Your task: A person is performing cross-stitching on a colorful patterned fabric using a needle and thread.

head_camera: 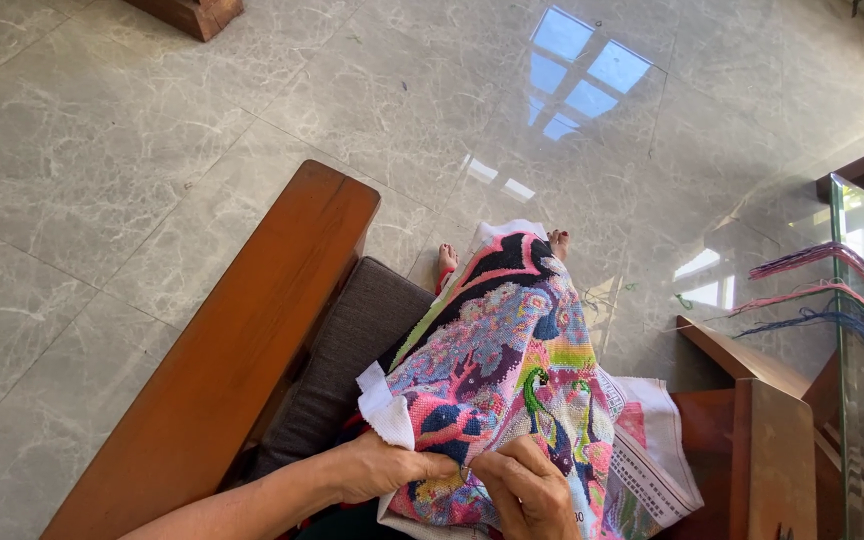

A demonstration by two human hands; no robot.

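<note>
The cross-stitch canvas (502,370) lies draped over the person's lap, running from the hands at the bottom of the view up toward the bare feet (449,258) at about 12 o'clock of the cloth. Most of its face is already filled with colour: pink, blue, black and yellow blocks, and green bird-like figures near its middle. Bare white weave shows only at the folded corner (384,405) at 9 o'clock and along the right-hand border, so the stitching looks to me largely done, with the lower edge near the hands seemingly the patch being worked.

The left hand (382,468) grips the canvas at its lower edge, fingers closed on the cloth. The right hand (527,490), just at 3 o'clock of the left, is pinched together at the fingertips on the fabric; a needle may be between them, but it is too small to tell.

At 4 o'clock of the canvas a printed pattern sheet (652,450) sticks out from beneath it. At 9 o'clock lie the grey seat cushion (352,350) and the wooden armrest (242,350). At 3 o'clock stands a glass-topped table (857,300) with pink and blue thread skeins (832,290) hanging over its edge. Glossy marble floor (152,150) lies all around.
</note>
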